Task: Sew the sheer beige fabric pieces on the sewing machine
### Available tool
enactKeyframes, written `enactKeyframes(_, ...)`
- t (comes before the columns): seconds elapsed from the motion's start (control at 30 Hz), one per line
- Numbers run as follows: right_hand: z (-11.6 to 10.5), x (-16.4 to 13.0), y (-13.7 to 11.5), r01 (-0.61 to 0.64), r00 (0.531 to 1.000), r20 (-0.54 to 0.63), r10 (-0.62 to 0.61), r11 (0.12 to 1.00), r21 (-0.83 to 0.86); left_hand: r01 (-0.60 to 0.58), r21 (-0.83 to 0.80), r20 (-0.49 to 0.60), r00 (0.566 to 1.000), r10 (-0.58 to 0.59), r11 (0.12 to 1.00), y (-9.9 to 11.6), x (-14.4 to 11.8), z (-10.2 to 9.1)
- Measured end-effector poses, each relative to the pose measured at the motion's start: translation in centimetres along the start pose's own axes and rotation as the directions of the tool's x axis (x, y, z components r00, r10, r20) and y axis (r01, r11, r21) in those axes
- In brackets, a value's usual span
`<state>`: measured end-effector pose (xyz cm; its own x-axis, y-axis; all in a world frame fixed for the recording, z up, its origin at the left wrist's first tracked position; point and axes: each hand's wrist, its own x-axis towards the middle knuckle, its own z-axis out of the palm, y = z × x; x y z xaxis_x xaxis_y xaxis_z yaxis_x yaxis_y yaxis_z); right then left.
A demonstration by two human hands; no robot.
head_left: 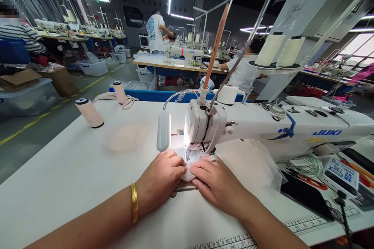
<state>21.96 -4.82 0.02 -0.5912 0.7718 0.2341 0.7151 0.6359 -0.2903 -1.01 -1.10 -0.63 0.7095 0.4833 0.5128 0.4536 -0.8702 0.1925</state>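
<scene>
Hands (162, 174) on pale fabric (187, 175)

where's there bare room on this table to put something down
White tabletop looks bare between the nearer peach thread cone and left forearm, and from there to the right forearm, behind black ruler markings. Crowded right of the right hand: sheer pale material, flat black object, coiled pale cable.

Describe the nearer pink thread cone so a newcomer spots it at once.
Find the white sewing machine and go left past its lamp, across the white table, towards the table's left edge. There sits a pale pink thread cone with a black top. It's nearer and looks bigger than the other pink cone, which has fabric strips beside it.
</scene>
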Motion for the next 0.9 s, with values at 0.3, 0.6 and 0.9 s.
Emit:
enactKeyframes(0.3,-0.08,-0.13,0.13,0.086,0.995,-0.056,-0.088,0.996,-0.033,-0.025,-0.066,0.003,1.000,0.025,0.997,0.80,-0.56,-0.33)
enactKeyframes(0.6,0.30,-0.12,0.19,0.049,0.999,-0.004,-0.049,0.996,-0.079,-0.025,-0.032,0.029,0.999,0.026,0.999,0.66,-0.26,-0.35)
enactKeyframes(0.9,0.57,-0.15,0.74,0.032,0.997,-0.067,-0.033,0.999,-0.018,-0.019,-0.023,0.099,0.995,0.021,1.000,0.54,-0.08,-0.66)
